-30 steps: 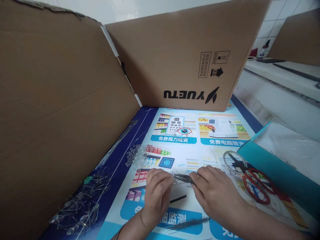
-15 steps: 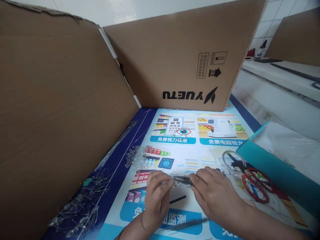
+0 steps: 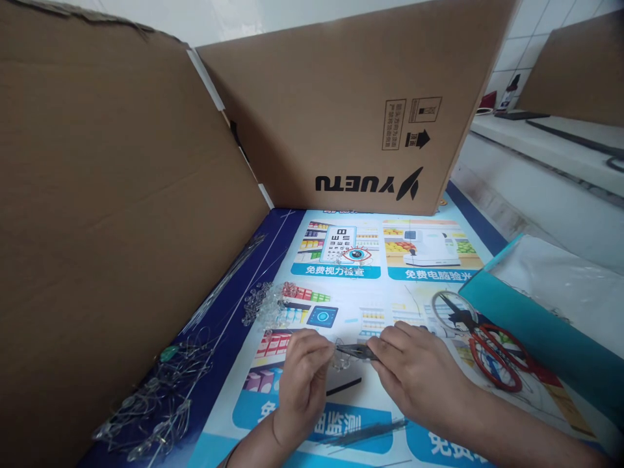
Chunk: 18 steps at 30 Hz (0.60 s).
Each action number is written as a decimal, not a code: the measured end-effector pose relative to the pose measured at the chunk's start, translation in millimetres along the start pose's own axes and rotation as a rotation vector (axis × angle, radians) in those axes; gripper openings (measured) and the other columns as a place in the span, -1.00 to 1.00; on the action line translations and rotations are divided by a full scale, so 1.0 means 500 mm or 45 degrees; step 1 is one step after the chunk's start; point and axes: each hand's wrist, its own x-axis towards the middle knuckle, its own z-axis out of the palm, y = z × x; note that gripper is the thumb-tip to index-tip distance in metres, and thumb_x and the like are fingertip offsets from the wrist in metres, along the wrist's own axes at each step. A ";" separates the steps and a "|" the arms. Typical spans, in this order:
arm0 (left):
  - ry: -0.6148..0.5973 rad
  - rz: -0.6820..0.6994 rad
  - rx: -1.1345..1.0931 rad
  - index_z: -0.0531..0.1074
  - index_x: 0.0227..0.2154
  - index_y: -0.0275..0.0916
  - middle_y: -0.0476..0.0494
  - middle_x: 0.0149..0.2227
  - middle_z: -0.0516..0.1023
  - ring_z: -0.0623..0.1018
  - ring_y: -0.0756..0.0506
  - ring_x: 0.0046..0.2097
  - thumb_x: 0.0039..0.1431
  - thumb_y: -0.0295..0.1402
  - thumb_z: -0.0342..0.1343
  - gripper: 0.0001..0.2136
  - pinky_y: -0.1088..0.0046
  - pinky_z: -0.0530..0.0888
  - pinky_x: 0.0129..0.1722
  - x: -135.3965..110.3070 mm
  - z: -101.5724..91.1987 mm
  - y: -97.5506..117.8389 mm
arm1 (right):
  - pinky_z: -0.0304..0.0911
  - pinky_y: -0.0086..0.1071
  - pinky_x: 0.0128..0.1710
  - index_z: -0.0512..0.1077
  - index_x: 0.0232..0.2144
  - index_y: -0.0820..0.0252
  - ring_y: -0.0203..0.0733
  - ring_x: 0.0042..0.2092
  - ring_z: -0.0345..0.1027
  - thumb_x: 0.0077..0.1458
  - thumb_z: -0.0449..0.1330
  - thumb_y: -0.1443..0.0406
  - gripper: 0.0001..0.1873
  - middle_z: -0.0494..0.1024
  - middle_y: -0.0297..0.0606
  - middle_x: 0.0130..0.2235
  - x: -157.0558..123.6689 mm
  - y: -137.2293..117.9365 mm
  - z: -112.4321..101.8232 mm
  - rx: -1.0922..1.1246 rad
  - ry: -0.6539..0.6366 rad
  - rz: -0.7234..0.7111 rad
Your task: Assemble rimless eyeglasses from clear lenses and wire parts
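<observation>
My right hand [image 3: 419, 367] is wrapped round a pair of needle-nose pliers [image 3: 358, 351], whose dark jaws point left. The pliers' tips meet a small piece of clear beads on thin wire [image 3: 341, 361]. My left hand [image 3: 303, 374] pinches this piece at its left side, fingers closed and close to the plier tips. Exactly how the wire sits in the jaws is too small to tell. Beyond my left hand lies a heap of loose clear beads [image 3: 266, 305], a few of them reddish.
Red-handled scissors [image 3: 494, 357] lie right of my right hand, near a teal box [image 3: 531, 325] holding clear plastic. Tangled wire pieces [image 3: 156, 396] and straight wires [image 3: 221, 286] lie at left. Cardboard panels [image 3: 341, 123] stand behind and left. Dark strands [image 3: 365, 434] lie in front.
My left hand has turned slightly, and the beaded piece now shows more below the plier jaws. The pliers stay at the piece. The whole view has shifted a little.
</observation>
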 end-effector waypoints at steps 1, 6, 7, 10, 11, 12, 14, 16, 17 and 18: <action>-0.002 -0.018 -0.029 0.33 -0.16 -0.22 -0.15 -0.27 0.38 0.37 -0.12 -0.19 0.04 -0.72 -0.03 -0.65 0.21 0.34 -0.21 -0.001 0.000 -0.002 | 0.11 -0.30 -0.32 0.38 -0.19 0.19 -0.16 -0.30 0.23 0.10 0.03 0.32 -0.78 0.43 -0.24 -0.33 0.000 0.001 0.000 0.000 0.002 -0.001; -0.023 -0.114 -0.191 0.35 -0.20 -0.25 -0.15 -0.31 0.39 0.38 -0.11 -0.22 0.06 -0.69 -0.04 -0.71 0.22 0.34 -0.21 0.003 0.000 -0.010 | 0.12 -0.31 -0.29 0.39 -0.19 0.21 -0.17 -0.30 0.24 0.10 0.02 0.34 -0.77 0.44 -0.23 -0.34 -0.002 0.002 -0.002 0.004 0.000 -0.023; -0.033 -0.122 -0.215 0.35 -0.21 -0.25 -0.15 -0.32 0.40 0.38 -0.11 -0.23 0.07 -0.69 -0.04 -0.72 0.22 0.34 -0.21 0.005 0.000 -0.011 | 0.12 -0.31 -0.29 0.39 -0.20 0.22 -0.18 -0.30 0.24 0.10 0.02 0.34 -0.77 0.44 -0.23 -0.34 -0.003 0.002 -0.002 0.010 -0.002 -0.023; -0.072 -0.128 -0.269 0.36 -0.24 -0.25 -0.13 -0.36 0.40 0.38 -0.10 -0.25 0.08 -0.68 -0.04 -0.74 0.24 0.33 -0.22 0.012 -0.003 -0.014 | 0.12 -0.32 -0.29 0.40 -0.20 0.21 -0.18 -0.30 0.25 0.11 0.01 0.34 -0.77 0.44 -0.23 -0.35 -0.002 0.003 -0.004 0.035 -0.023 -0.017; -0.090 -0.133 -0.282 0.36 -0.25 -0.24 -0.13 -0.37 0.40 0.38 -0.10 -0.25 0.08 -0.68 -0.04 -0.75 0.24 0.32 -0.23 0.014 -0.005 -0.015 | 0.12 -0.32 -0.30 0.40 -0.21 0.20 -0.18 -0.31 0.25 0.11 0.01 0.34 -0.77 0.44 -0.24 -0.35 -0.001 0.004 -0.005 0.044 -0.040 -0.009; -0.109 -0.143 -0.295 0.36 -0.26 -0.24 -0.12 -0.37 0.40 0.38 -0.10 -0.25 0.09 -0.67 -0.04 -0.76 0.25 0.32 -0.23 0.015 -0.006 -0.016 | 0.12 -0.32 -0.30 0.41 -0.21 0.20 -0.18 -0.31 0.25 0.11 0.01 0.33 -0.77 0.44 -0.24 -0.36 0.001 0.006 -0.007 0.054 -0.062 0.001; -0.151 -0.164 -0.321 0.36 -0.27 -0.24 -0.13 -0.37 0.40 0.38 -0.09 -0.26 0.11 -0.64 -0.04 -0.79 0.26 0.32 -0.24 0.018 -0.010 -0.018 | 0.12 -0.33 -0.30 0.41 -0.22 0.18 -0.18 -0.30 0.25 0.11 0.00 0.32 -0.77 0.44 -0.26 -0.35 0.003 0.010 -0.011 0.089 -0.120 0.024; -0.196 -0.180 -0.356 0.35 -0.27 -0.23 -0.13 -0.37 0.40 0.38 -0.09 -0.26 0.13 -0.61 -0.04 -0.81 0.28 0.32 -0.24 0.018 -0.013 -0.022 | 0.12 -0.34 -0.30 0.41 -0.22 0.16 -0.19 -0.29 0.27 0.11 0.01 0.32 -0.78 0.45 -0.27 -0.35 0.006 0.017 -0.014 0.147 -0.194 0.044; -0.217 -0.188 -0.373 0.35 -0.28 -0.23 -0.13 -0.37 0.40 0.38 -0.09 -0.26 0.14 -0.59 -0.04 -0.83 0.28 0.32 -0.24 0.018 -0.014 -0.023 | 0.12 -0.35 -0.30 0.41 -0.21 0.15 -0.19 -0.28 0.27 0.10 0.02 0.31 -0.77 0.45 -0.28 -0.34 0.007 0.020 -0.015 0.181 -0.225 0.050; -0.231 -0.195 -0.390 0.35 -0.28 -0.22 -0.12 -0.37 0.39 0.38 -0.09 -0.27 0.15 -0.57 -0.04 -0.84 0.29 0.32 -0.24 0.018 -0.015 -0.025 | 0.13 -0.37 -0.31 0.41 -0.20 0.14 -0.20 -0.27 0.28 0.10 0.03 0.31 -0.77 0.45 -0.28 -0.34 0.007 0.024 -0.015 0.217 -0.247 0.054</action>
